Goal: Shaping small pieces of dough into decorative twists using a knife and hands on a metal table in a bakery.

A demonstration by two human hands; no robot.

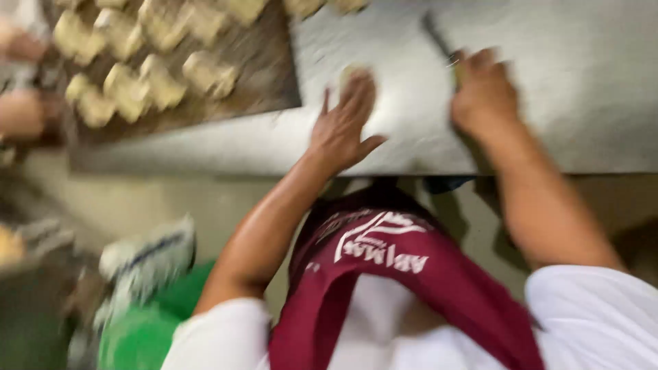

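The view is motion-blurred. My left hand lies flat with fingers spread on the floured white table, its fingertips over a small pale piece of dough. My right hand is closed around the handle of a thin dark-bladed tool, which looks like a knife. The blade points away from me across the table. The two hands are about a hand's width apart.
A dark wooden tray holding several pale dough pieces sits at the table's left. Another person's hands show at the far left edge. Below the table edge are my maroon apron, a green object and a blurred white object.
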